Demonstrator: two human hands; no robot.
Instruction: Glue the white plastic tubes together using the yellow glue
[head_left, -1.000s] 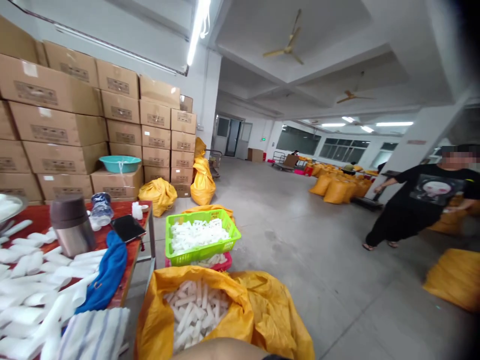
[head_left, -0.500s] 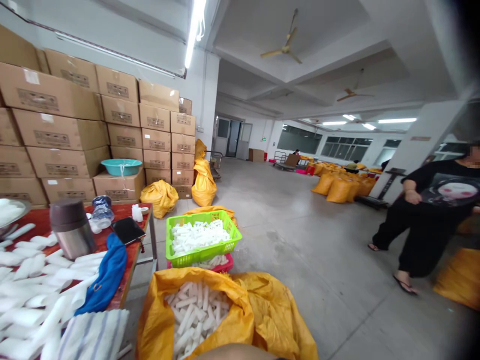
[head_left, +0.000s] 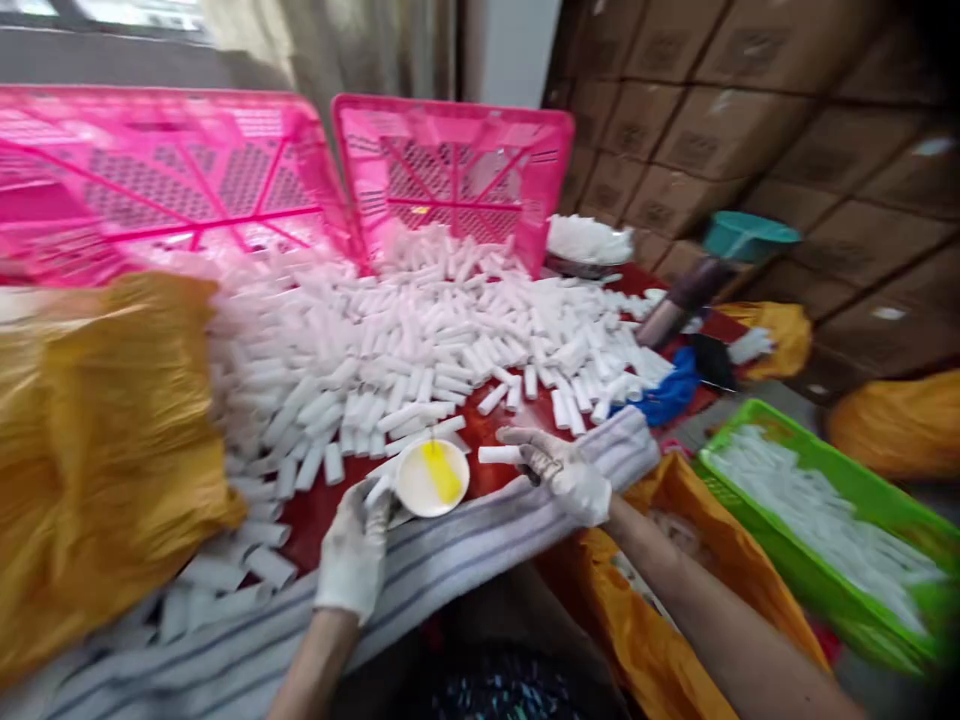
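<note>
My left hand (head_left: 352, 548), in a white glove, is at the table's front edge. Its fingers close on a white tube (head_left: 379, 490), beside and touching or nearly touching a small round white dish (head_left: 409, 490). A yellow strip (head_left: 441, 473) lies across the dish. To the right, my right hand (head_left: 561, 475), also gloved, pinches another white tube (head_left: 498, 454), which points left toward the dish. Beyond both hands a large heap of white tubes (head_left: 420, 340) covers much of the red table (head_left: 324, 518). Under my wrists runs a striped towel (head_left: 465, 548). Motion blurs some finger detail.
Pink baskets (head_left: 455, 112) lie tipped behind the heap. A yellow sack (head_left: 112, 440) rests at left. At right are a blue cloth (head_left: 673, 390), a thermos (head_left: 686, 300), an open yellow sack (head_left: 622, 600) and a green basket (head_left: 720, 480) of tubes. Stacked cartons (head_left: 697, 140) stand behind.
My view has swung left from the room and floor to the table. Both gloved hands now show, each with a white tube. The other person is out of view.
</note>
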